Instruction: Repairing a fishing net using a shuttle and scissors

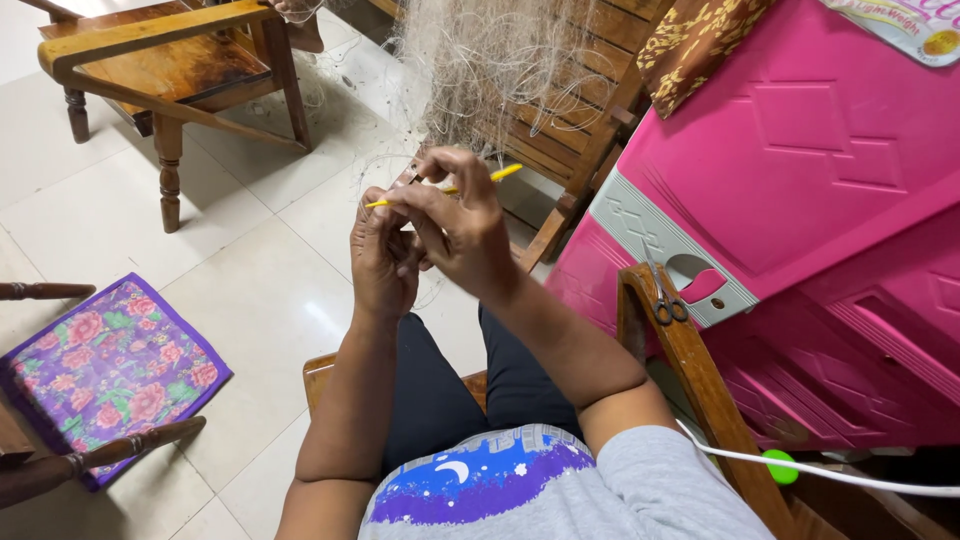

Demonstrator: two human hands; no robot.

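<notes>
floor (250, 290): pale tiles | wooden chair (170, 60), pink cabinet (800, 200) | hands: right (465, 225) pinches yellow needle (450, 188), left (385, 255) grips net (490, 70)

One head-worn camera looks steeply down from just above the seated person's chest, close to both raised hands, facing forward over the lap toward the tiled floor (250, 290) and wooden chair (160, 60)
</notes>
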